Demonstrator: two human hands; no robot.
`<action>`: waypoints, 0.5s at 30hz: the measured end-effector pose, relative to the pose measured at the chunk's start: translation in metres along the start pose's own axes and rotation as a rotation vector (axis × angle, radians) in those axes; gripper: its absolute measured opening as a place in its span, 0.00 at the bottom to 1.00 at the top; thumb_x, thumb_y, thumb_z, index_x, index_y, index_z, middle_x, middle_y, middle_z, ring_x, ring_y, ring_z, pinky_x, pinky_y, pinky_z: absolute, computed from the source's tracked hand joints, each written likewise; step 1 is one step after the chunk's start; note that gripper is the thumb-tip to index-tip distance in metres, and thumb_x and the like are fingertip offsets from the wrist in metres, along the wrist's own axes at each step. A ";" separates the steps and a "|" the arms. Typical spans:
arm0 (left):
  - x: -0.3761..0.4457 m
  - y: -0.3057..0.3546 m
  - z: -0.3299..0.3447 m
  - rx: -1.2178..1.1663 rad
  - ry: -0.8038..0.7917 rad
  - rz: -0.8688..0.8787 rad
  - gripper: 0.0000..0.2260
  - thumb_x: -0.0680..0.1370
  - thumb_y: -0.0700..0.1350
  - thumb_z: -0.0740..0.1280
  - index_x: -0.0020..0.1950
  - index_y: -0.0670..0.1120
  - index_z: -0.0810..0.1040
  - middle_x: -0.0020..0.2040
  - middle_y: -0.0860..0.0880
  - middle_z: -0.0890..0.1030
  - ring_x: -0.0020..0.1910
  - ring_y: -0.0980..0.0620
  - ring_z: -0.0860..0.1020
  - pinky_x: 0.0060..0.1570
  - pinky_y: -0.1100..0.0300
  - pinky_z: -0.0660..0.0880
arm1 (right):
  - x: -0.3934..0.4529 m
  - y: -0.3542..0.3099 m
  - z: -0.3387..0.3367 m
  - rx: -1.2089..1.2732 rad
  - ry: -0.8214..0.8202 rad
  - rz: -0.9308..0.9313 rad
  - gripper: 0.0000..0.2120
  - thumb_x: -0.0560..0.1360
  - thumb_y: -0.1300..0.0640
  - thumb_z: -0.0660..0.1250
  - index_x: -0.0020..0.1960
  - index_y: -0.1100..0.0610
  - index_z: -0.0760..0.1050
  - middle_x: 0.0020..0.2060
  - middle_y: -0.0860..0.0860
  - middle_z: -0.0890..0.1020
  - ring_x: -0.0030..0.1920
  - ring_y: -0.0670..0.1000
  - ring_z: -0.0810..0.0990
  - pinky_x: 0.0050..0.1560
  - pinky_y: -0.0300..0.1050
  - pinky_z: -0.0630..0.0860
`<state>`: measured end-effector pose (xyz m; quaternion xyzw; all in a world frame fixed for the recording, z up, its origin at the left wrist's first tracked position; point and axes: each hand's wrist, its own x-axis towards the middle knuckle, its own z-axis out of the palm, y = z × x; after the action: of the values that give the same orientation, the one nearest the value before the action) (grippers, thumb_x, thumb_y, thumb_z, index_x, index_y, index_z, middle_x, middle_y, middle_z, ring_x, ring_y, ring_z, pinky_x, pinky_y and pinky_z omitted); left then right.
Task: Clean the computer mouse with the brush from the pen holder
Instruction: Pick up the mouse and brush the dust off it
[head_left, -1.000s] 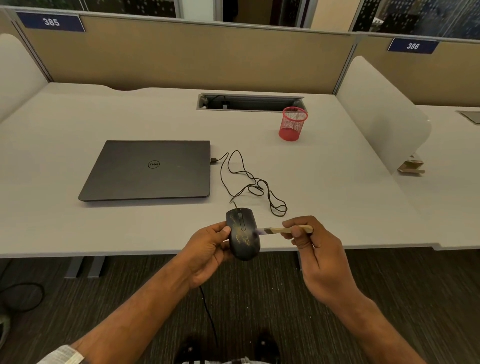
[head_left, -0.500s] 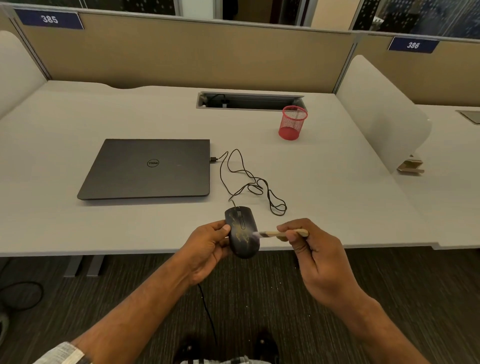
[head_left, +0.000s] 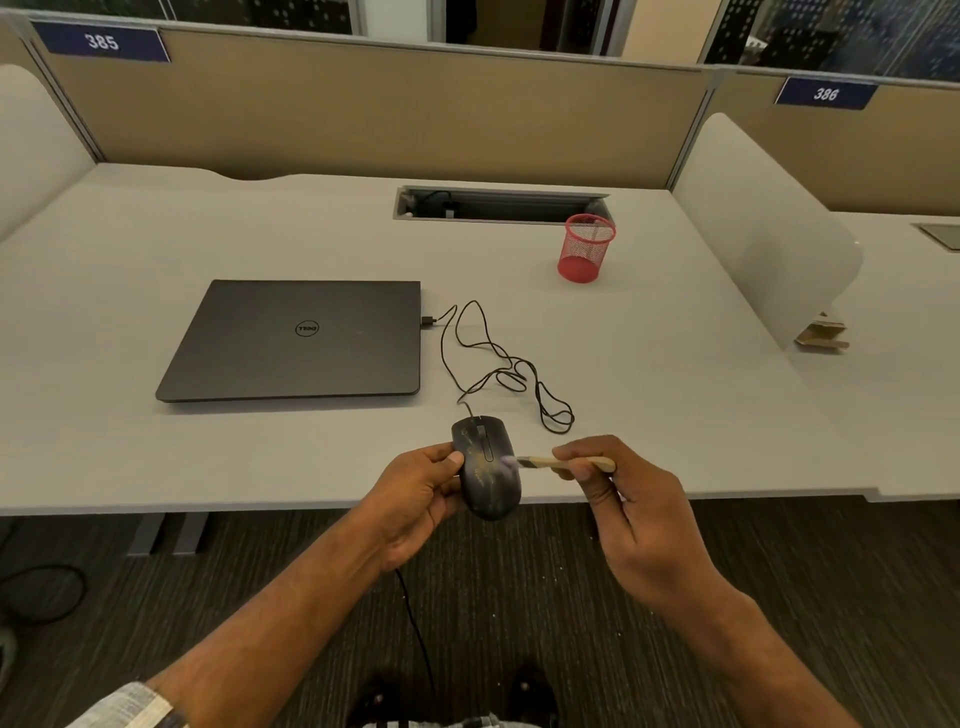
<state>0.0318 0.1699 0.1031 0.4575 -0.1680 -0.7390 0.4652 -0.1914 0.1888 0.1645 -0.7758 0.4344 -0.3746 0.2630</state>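
A black wired computer mouse (head_left: 485, 470) with pale dusty streaks on its top is held over the desk's front edge by my left hand (head_left: 415, 499), which grips its left side. My right hand (head_left: 631, 512) pinches a small brush (head_left: 553, 462) with a light wooden handle. The brush points left and its blurred bristles touch the right side of the mouse's top. The red mesh pen holder (head_left: 585, 248) stands upright at the back right of the desk, and I see nothing inside it.
A shut dark laptop (head_left: 296, 339) lies left of centre on the grey desk (head_left: 675, 405). The mouse cable (head_left: 498, 364) loops from the laptop's right side to the mouse. A cable slot (head_left: 498, 205) is behind, and a white divider (head_left: 763, 244) stands to the right.
The brush has moved left across the mouse, from its right edge onto its top. Both hands stay in about the same place.
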 end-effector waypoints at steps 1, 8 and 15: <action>0.000 0.000 0.001 0.000 -0.003 0.000 0.12 0.84 0.36 0.57 0.62 0.37 0.78 0.57 0.39 0.85 0.55 0.45 0.85 0.48 0.55 0.84 | 0.001 0.000 0.001 -0.004 -0.009 -0.003 0.11 0.81 0.45 0.56 0.57 0.44 0.74 0.44 0.41 0.81 0.44 0.46 0.80 0.42 0.40 0.77; 0.000 0.000 -0.003 -0.010 0.014 0.005 0.12 0.83 0.36 0.58 0.62 0.36 0.77 0.57 0.37 0.84 0.56 0.41 0.84 0.52 0.50 0.84 | -0.004 0.001 0.006 0.012 -0.158 0.011 0.14 0.81 0.38 0.52 0.53 0.42 0.74 0.42 0.42 0.80 0.40 0.48 0.79 0.38 0.44 0.75; 0.002 0.000 -0.002 -0.002 0.004 0.003 0.11 0.84 0.36 0.58 0.61 0.36 0.78 0.55 0.38 0.85 0.55 0.43 0.85 0.49 0.53 0.84 | 0.004 0.000 0.005 -0.031 -0.049 -0.010 0.11 0.81 0.44 0.54 0.55 0.45 0.74 0.43 0.40 0.80 0.43 0.46 0.80 0.40 0.44 0.78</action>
<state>0.0331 0.1682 0.1014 0.4581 -0.1670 -0.7375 0.4673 -0.1861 0.1863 0.1631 -0.7908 0.4297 -0.3499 0.2598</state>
